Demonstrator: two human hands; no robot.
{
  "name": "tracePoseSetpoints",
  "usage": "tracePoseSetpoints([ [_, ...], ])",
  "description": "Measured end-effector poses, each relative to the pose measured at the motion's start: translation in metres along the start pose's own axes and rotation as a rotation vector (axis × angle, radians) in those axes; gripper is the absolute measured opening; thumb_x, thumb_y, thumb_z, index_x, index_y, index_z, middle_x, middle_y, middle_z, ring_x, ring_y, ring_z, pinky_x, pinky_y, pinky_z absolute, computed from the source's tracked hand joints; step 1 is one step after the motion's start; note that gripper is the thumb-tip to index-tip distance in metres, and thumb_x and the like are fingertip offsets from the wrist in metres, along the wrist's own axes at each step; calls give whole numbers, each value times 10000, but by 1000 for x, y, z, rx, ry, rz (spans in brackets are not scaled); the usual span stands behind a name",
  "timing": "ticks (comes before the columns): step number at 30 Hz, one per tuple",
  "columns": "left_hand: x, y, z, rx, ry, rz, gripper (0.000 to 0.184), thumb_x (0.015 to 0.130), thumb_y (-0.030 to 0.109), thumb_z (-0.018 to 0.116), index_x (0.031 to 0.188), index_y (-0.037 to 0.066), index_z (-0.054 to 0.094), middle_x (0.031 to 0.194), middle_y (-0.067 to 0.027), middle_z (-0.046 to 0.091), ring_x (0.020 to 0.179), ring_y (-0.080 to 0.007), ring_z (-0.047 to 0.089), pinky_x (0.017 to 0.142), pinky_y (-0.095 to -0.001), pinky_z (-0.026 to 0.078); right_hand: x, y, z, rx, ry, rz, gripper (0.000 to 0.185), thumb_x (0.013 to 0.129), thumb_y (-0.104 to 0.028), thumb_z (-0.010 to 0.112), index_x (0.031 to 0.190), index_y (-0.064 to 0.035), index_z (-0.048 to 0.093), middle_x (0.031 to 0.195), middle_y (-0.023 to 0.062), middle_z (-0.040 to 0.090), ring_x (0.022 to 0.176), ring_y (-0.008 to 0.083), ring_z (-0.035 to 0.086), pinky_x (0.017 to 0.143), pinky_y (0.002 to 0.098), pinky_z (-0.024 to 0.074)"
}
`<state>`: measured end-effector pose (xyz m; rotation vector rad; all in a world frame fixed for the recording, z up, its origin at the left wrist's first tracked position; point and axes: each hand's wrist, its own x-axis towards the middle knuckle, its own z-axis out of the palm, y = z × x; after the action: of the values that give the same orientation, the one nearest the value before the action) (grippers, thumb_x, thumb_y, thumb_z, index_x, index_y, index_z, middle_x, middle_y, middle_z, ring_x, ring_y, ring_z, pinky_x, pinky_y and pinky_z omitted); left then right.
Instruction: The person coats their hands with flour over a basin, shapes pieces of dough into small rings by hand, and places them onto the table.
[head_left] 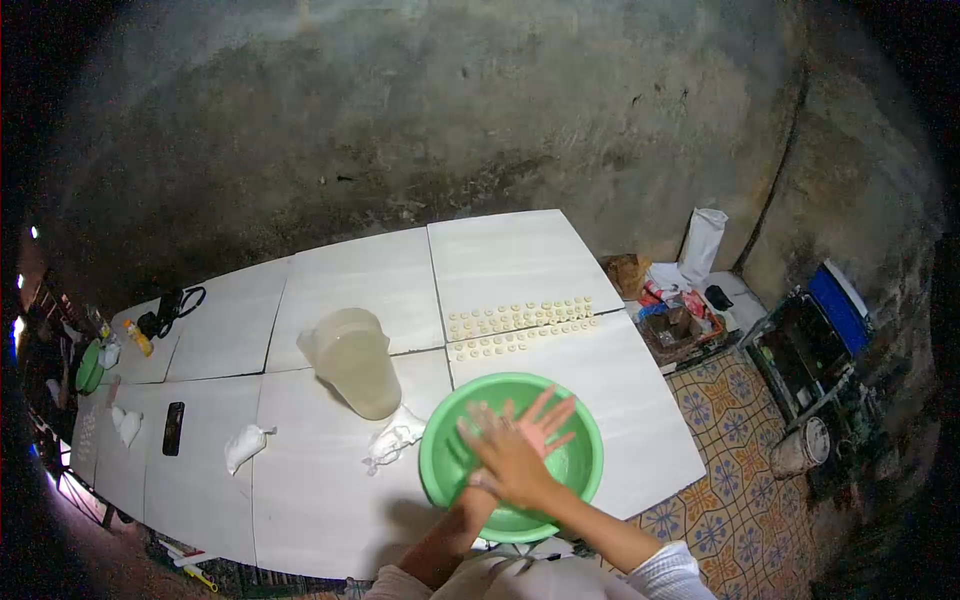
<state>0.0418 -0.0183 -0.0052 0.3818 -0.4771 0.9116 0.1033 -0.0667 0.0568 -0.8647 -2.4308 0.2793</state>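
Two Hands Crossed Above a Round Green Basin

Nearest, two pale sleeves came up from the lower edge, and the forearms met over the basin. The right hand lay across the left one, its back upward, and it pointed far and to the left; its fingers were stretched out but blurred, so I could not tell exactly how wide they stood. The left hand was under it, with the palm partly visible, and its fingers were spread apart, pointing far and to the right.

The green basin stood on the near side of the white table, directly below the hands. Its mouth was turned upward, and because it was nearly round, it showed no clear long axis.

Just to the left of the basin lay a knotted white bag. Behind this bag was a cloudy jug, whose long axis ran in the view from upper left to lower right. More to the left lay a dark phone, its length going from near to far.

Beyond the basin, small pale pieces were arranged in rows. Farthest stood a stained grey wall.
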Motion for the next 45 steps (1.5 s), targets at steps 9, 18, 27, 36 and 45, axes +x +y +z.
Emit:
tracePoseSetpoints([
  [9,2,-21,43,243,693,109,872,917,702,291,1533,102,151,1581,-179,167,1468,-295,152,1173,-531,134,-10,24,-8,-88,104,275,711,916,-459,483,1490,-76,309,1534,222,261,1416,460,197,1131,609,148],
  [18,-4,9,53,304,418,88,865,926,689,266,1534,88,132,1589,-179,127,1479,-288,100,1173,-548,121,-33,22,-5,28,-23,110,777,876,-440,559,1493,-56,284,1518,231,283,1434,407,202,1162,559,144],
  [27,-7,20,29,217,369,57,827,949,676,217,1535,97,145,1579,-170,190,1469,-273,152,1178,-478,135,-38,24,-6,66,-58,32,792,886,-435,555,1486,-15,254,1533,236,245,1433,395,206,1163,561,116],
  [36,-9,13,13,217,376,73,851,944,667,261,1530,64,125,1578,-180,182,1471,-275,152,1184,-498,109,-24,8,4,200,-115,-52,787,854,-397,582,1482,-27,285,1520,224,285,1407,444,236,1159,556,148],
  [45,-10,2,7,43,330,-67,854,934,689,243,1528,81,165,1564,-202,212,1455,-290,204,1187,-463,120,-8,19,1,19,-27,103,789,890,-442,555,1488,-18,265,1513,244,285,1411,429,240,1173,508,150],
])
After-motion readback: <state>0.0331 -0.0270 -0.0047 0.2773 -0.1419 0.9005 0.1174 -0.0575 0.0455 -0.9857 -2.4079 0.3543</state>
